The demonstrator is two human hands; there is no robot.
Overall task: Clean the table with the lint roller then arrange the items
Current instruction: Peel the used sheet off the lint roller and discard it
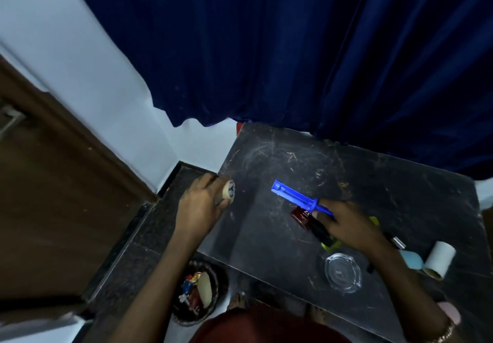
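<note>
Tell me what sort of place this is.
Probably a room in a home: a dark blue curtain hangs behind a small dark table, a wooden door stands left, and a nail polish bottle and glass ashtray lie on it.

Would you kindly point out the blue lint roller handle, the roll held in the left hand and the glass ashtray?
blue lint roller handle point(292, 194): head view, on its bare spindle.
roll point(229, 190): head view, on its printed round end.
glass ashtray point(342, 273): head view, on its clear base.

Print on red bottle point(302, 216) and roll point(229, 190) (end face) too blurred to read.
</note>
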